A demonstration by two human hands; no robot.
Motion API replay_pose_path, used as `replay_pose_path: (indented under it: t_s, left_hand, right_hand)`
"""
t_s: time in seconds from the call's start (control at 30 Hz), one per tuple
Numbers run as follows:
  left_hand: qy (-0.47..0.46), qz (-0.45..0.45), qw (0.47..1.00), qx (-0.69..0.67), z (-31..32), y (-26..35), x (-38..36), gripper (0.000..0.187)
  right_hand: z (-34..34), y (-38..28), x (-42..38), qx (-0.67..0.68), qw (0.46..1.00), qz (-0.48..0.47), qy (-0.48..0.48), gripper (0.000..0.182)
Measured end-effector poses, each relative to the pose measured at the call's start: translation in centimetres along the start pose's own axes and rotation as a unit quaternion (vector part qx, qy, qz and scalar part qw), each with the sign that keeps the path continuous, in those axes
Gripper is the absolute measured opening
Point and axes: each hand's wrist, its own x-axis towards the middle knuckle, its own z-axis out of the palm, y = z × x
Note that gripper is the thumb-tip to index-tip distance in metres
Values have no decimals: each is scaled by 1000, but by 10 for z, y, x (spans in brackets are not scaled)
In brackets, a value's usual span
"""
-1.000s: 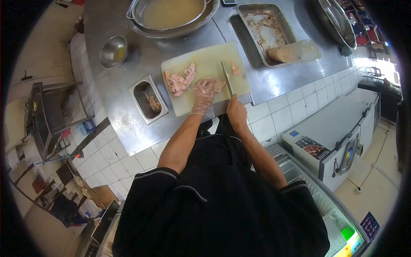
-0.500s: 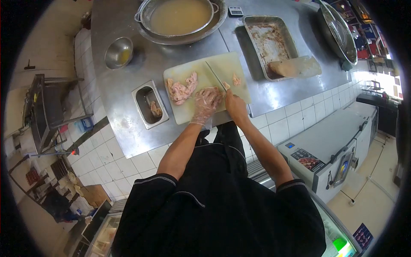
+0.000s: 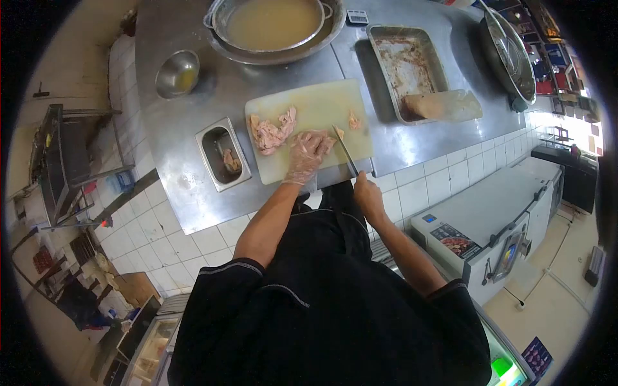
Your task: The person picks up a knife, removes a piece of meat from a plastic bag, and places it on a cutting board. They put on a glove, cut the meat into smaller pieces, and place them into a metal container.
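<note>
A pale cutting board [image 3: 322, 106] lies on the steel table under my hands. My left hand [image 3: 305, 157], in a clear plastic glove, presses on a piece of raw meat [image 3: 320, 139], its fingers curled round it. My right hand [image 3: 369, 193] is closed on the handle of a knife [image 3: 347, 154] near the board's front edge. The blade points away from me, its tip by a small meat scrap [image 3: 338, 132] right of my left hand. A pile of pinkish meat [image 3: 273, 133] sits on the board's left side. Another small scrap [image 3: 353, 120] lies at its right.
Left of the board stands a steel pan [image 3: 222, 154] with a meat piece inside. A small steel bowl [image 3: 177, 75] is farther back. Behind the board is a large pot [image 3: 217, 29] of cloudy liquid. At right lies a stained tray [image 3: 389, 74] with a bagged item [image 3: 444, 105] across it.
My right hand has pulled the knife back towards me, and the blade tip has come down from the far part of the board. My left hand stays on the meat.
</note>
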Motion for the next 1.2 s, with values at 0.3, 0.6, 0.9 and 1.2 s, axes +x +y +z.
replay_pose_path:
  t_s: [0.3, 0.6, 0.9, 1.2]
  left_hand:
    - [-308, -63, 942, 121, -39, -7, 50, 17]
    - [-201, -73, 977, 2, -1, -36, 36, 34]
    - [-179, -234, 909, -295, -18, 9, 85, 17]
    - [-74, -261, 919, -286, 5, 22, 99, 27]
  right_hand:
    - [-8, -14, 45, 58, 994, 23, 94, 17]
    - [-14, -18, 55, 107, 983, 43, 146, 21]
    - [-12, -20, 59, 141, 977, 62, 147, 26]
    - [-23, -20, 57, 161, 970, 88, 157, 22]
